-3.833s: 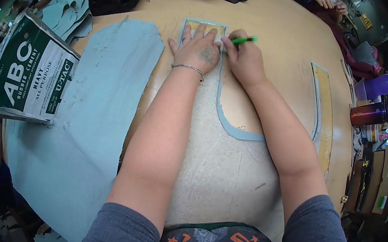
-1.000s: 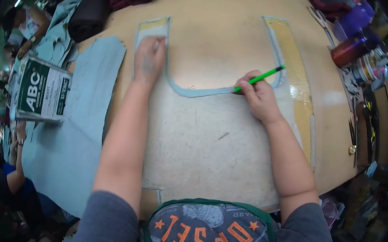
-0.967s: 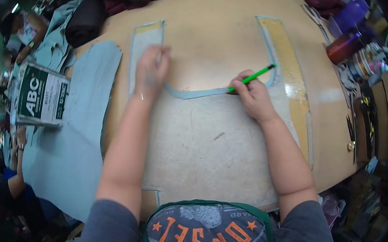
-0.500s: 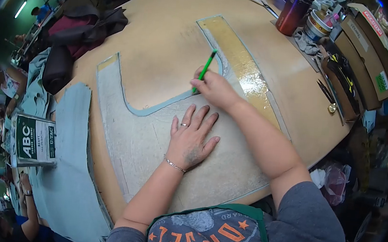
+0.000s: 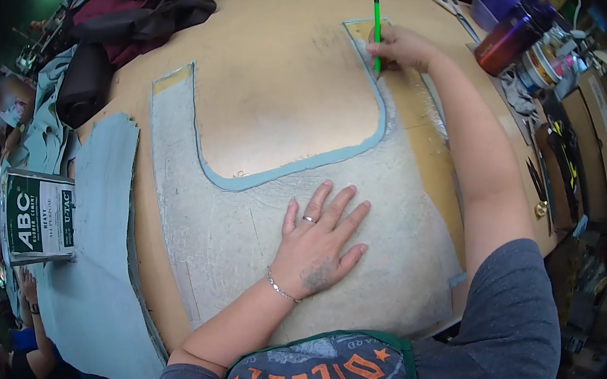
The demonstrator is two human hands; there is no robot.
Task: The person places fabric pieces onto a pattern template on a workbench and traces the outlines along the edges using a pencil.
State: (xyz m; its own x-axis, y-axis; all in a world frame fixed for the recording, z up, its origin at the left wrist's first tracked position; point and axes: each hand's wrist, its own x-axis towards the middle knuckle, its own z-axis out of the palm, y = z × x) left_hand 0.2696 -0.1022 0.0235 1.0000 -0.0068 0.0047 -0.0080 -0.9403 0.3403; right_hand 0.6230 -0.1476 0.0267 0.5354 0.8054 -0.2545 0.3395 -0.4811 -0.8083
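A large U-shaped grey pattern piece (image 5: 238,249) lies on the table, with a light blue border (image 5: 298,165) showing along its inner curve. My left hand (image 5: 320,247) rests flat on the grey surface below that curve, fingers spread and holding nothing. Up on the right arm of the U, my right hand (image 5: 405,50) grips a green pencil (image 5: 376,19), its tip down at the inner edge. A shiny yellowish strip (image 5: 415,131) runs along this arm, partly hidden beneath my right forearm.
On the left, a rubber cement can (image 5: 38,217) stands on stacked blue sheets (image 5: 81,299); another person's hand (image 5: 28,292) is nearby. Dark fabric (image 5: 124,26) lies at the back left. Scissors (image 5: 449,3), a tumbler (image 5: 512,37) and cardboard boxes (image 5: 599,139) line the right side.
My right hand has moved with the pencil from the bottom of the curve up along the right arm's inner edge. My left hand still lies flat on the piece. The view has shifted somewhat.
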